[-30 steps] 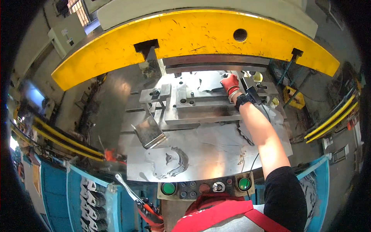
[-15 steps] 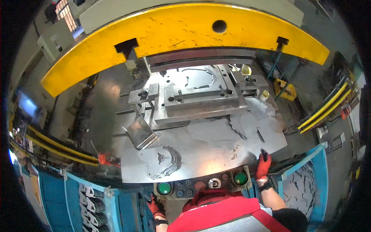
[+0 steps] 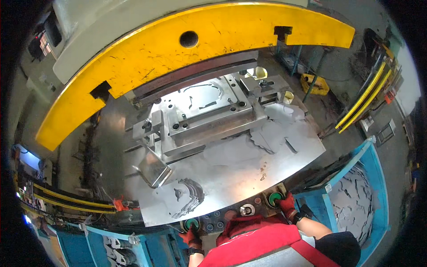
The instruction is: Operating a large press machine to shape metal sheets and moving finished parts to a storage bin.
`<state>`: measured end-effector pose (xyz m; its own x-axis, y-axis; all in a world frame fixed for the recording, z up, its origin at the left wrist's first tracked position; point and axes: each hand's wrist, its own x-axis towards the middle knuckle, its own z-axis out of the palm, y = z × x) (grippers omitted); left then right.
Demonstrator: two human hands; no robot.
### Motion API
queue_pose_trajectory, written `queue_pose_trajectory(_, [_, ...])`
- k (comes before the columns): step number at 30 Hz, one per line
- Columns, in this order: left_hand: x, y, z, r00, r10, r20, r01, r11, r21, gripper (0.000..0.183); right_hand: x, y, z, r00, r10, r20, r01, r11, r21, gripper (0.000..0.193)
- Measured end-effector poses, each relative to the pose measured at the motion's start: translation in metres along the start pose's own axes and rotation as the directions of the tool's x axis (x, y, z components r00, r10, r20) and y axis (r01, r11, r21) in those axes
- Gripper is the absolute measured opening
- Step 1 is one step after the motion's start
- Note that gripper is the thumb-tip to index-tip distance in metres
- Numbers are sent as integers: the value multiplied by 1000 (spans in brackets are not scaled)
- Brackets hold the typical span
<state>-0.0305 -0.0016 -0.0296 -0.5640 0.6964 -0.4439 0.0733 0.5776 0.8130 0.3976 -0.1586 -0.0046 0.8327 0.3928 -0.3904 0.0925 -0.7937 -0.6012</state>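
Both my hands wear red gloves with dark fingertips and hold nothing. My left hand (image 3: 191, 239) reaches to the left green push button (image 3: 191, 224), its fingers out over the button's lower edge. On the right, my right hand (image 3: 287, 205) lies against the right green push button (image 3: 275, 198), fingers stretched onto its edge. Both buttons sit on a dark control panel (image 3: 216, 219) in front of my body. Beyond it is the metal table (image 3: 227, 175), and behind that a steel die (image 3: 213, 129) with a flat cut sheet piece (image 3: 202, 96) on top.
A yellow press beam (image 3: 187, 53) spans above the die. A stack of cut metal pieces (image 3: 189, 198) and a bent metal plate (image 3: 153, 168) lie at the table's left. Scrap sheet (image 3: 278, 131) lies at its right. A blue bin (image 3: 380, 196) at right holds metal offcuts.
My right hand has moved from the table's edge down and left to the right green button. My left hand has risen to the left green button. The view has turned.
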Motion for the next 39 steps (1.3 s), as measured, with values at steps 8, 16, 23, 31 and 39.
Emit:
queue_pose_trajectory(8, [-13,9,-1,991,-132,10,132,982,-135,93,-3,2,2,999,-40,-29,42,996,75,85])
queue_pose_trajectory(16, [-23,29,-4,999,-24,45,22,999,44,89,-11,-6,-2,998,-49,-39,53,991,122,79])
queue_pose_trajectory(23, [20,-28,-24,973,-50,225,147,888,-435,46,55,53,-15,819,-407,404,357,913,196,58])
queue_pose_trajectory(31, [-77,78,-101,919,380,-107,-392,911,-127,40,120,-162,-112,895,-446,6,436,878,200,29])
queue_pose_trajectory(39, [-158,279,33,724,629,284,-449,741,-500,38,179,-265,-67,740,-672,-3,580,641,-503,81])
